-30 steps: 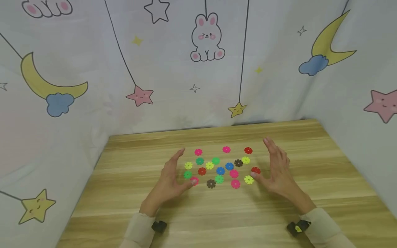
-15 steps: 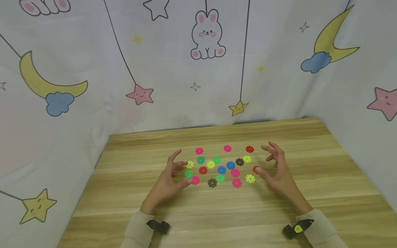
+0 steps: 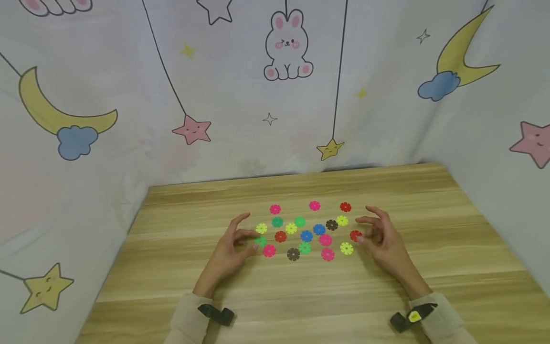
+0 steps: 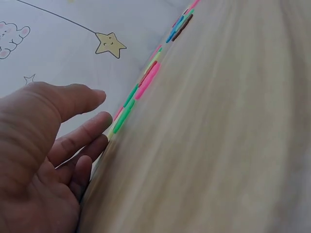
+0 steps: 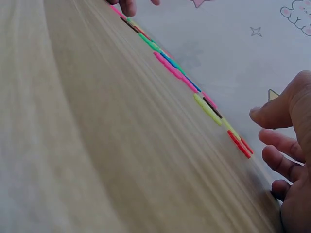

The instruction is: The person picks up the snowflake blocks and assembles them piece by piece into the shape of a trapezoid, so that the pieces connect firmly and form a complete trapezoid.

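Discs (image 3: 303, 236) lie flat on the worktop (image 3: 279, 296), lower centre of the frame. We record that the left hand (image 3: 227, 251) has shifted its thumb from the pink disc (image 3: 267, 252) towards the green disc (image 3: 262, 242); the right hand (image 3: 388, 246) has bent inward. Both hands' fingers remain apart; we judge nothing is secured.

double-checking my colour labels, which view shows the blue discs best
The head view: it looks down on both blue discs, showing their notched faces. Both wrist views catch blue only as thin, edge-on slivers.

20 discs (image 3: 307, 236) on table (image 3: 296, 301), between left hand (image 3: 227, 253), right hand (image 3: 387, 244); cloth (image 3: 240, 100) behind.
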`<state>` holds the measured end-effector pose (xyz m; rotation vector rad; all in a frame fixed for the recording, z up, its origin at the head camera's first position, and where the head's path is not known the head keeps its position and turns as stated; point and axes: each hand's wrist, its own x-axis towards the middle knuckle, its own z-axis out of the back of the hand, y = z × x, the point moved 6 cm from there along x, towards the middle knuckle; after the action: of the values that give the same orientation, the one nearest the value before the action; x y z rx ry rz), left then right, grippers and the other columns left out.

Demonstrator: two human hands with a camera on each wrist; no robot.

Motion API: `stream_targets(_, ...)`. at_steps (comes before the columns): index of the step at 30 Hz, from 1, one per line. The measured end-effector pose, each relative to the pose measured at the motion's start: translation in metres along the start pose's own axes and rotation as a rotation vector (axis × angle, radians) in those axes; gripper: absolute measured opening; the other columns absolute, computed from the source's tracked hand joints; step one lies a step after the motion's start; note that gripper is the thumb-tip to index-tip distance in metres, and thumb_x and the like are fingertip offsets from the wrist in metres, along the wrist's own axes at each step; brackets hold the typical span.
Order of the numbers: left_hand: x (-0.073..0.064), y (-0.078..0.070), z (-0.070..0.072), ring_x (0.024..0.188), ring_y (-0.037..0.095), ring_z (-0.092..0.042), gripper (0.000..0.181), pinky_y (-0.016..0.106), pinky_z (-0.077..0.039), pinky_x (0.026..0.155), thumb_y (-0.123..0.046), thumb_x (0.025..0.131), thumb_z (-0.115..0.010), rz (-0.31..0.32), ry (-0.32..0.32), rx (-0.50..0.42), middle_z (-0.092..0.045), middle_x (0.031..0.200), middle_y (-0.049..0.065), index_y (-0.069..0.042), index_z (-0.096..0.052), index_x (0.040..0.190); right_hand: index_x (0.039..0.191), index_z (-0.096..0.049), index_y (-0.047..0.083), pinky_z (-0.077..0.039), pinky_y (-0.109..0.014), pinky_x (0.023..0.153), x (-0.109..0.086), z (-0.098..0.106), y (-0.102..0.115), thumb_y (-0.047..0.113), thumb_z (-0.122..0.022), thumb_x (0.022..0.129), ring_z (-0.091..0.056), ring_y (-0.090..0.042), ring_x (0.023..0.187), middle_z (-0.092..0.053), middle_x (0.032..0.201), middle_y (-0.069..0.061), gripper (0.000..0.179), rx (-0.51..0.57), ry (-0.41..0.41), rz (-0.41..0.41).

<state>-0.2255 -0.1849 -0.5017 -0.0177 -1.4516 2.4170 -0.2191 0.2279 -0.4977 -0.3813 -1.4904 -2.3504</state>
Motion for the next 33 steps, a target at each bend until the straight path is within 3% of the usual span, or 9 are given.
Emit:
stream_targets(4,0.0,0.004,-0.002,0.13,0.029,-0.068,0.08,0.034,-0.054,0.106,-0.011,0.095,-0.081,-0.001,-0.038,0.017,-0.079,0.128,0.002,-0.019,-0.039,0.164,0.158,-0.04,0.003,-0.049,-0.019,0.074,0.0,-0.002,-0.004,-0.007,-0.08,0.091,-0.059,-0.013,0.085,-0.076,0.124,-0.02,0.079,-0.015,0.026,-0.017)
stream_targets(10,-0.003,0.003,-0.002,0.13,0.029,-0.068,0.079,0.036,-0.054,0.102,-0.007,0.091,-0.084,-0.012,-0.084,0.042,-0.079,0.13,0.003,-0.017,-0.045,0.16,0.155,-0.045,0.003,-0.05,-0.014,0.072,0.003,-0.002,-0.008,-0.005,-0.079,0.093,-0.058,-0.008,0.084,-0.08,0.118,-0.016,0.072,-0.054,0.027,-0.038)
stream_targets(17,-0.003,0.001,-0.005,0.123,0.025,-0.073,0.084,0.034,-0.058,0.1,-0.009,0.091,-0.086,-0.015,-0.052,0.095,-0.079,0.126,0.001,-0.019,-0.043,0.162,0.148,-0.054,0.004,-0.051,-0.011,0.071,0.001,-0.003,-0.006,0.0,-0.082,0.092,-0.06,-0.002,0.086,-0.082,0.115,-0.014,0.063,-0.149,0.032,-0.042)
stream_targets(23,-0.001,-0.002,-0.009,0.114,0.023,-0.073,0.086,0.038,-0.062,0.102,-0.001,0.09,-0.085,-0.026,-0.058,0.096,-0.079,0.121,0.004,-0.018,-0.041,0.162,0.151,-0.051,0.005,-0.052,-0.011,0.079,-0.001,-0.005,-0.001,-0.001,-0.082,0.092,-0.067,-0.008,0.094,-0.082,0.115,-0.01,0.067,-0.189,0.034,-0.013)
stream_targets(28,-0.001,-0.005,-0.013,0.111,0.02,-0.069,0.085,0.038,-0.058,0.104,0.002,0.089,-0.084,-0.027,-0.069,0.096,-0.077,0.117,0.002,-0.024,-0.044,0.16,0.153,-0.047,0.006,-0.049,-0.011,0.084,0.0,-0.005,0.0,-0.003,-0.081,0.092,-0.066,-0.011,0.099,-0.081,0.113,-0.007,0.07,-0.172,0.047,-0.006)
stream_targets(33,0.0,-0.006,-0.011,0.1,0.016,-0.067,0.079,0.028,-0.059,0.089,0.005,0.089,-0.081,-0.037,-0.083,0.054,-0.073,0.111,0.004,-0.02,-0.049,0.157,0.156,-0.042,0.007,-0.047,-0.013,0.085,-0.001,-0.005,-0.002,-0.009,-0.081,0.087,-0.063,-0.008,0.101,-0.076,0.111,-0.006,0.081,-0.146,0.048,-0.018)
